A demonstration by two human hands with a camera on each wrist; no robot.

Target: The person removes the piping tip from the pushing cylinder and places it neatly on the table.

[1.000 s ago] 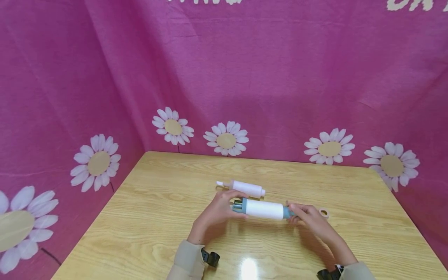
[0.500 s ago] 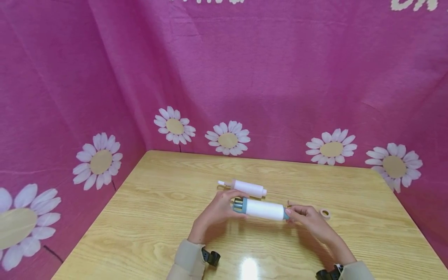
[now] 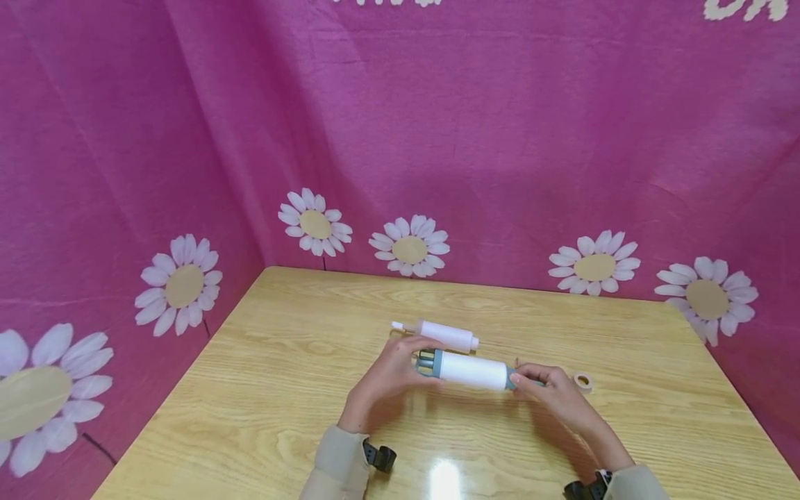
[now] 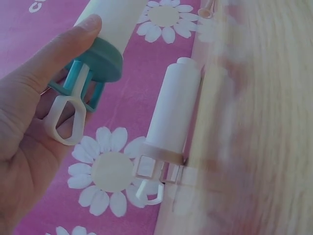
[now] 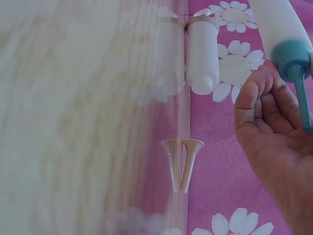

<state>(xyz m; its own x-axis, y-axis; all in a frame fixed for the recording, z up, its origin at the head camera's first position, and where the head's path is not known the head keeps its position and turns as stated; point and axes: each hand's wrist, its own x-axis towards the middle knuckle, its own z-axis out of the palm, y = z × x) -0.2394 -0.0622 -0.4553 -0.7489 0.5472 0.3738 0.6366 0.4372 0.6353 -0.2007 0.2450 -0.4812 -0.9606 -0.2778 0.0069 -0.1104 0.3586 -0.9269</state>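
Note:
A white icing syringe (image 3: 473, 371) with teal ends lies level between my two hands, raised above the wooden table. My left hand (image 3: 390, 371) grips its plunger end, thumb on the teal cap (image 4: 102, 61) and fingers behind the frame; a pale loop handle (image 4: 66, 120) sticks out there. At the other end my right hand (image 3: 553, 392) pinches the teal nozzle collar (image 5: 292, 54) between thumb and fingers. The narrow teal nozzle (image 5: 301, 95) points past the fingers toward the right palm.
Behind the held syringe, a second white syringe (image 3: 448, 336) with a beige collar lies on the table (image 3: 312, 312). A small beige funnel-shaped nozzle (image 3: 583, 382) stands beyond my right hand. A pink cloth (image 3: 487, 139) with daisies hangs along the table's back and left sides.
My right thumb and fingers have shifted on the nozzle end, and the teal nozzle now shows past them. The left hand keeps its grip; the view has shifted slightly.

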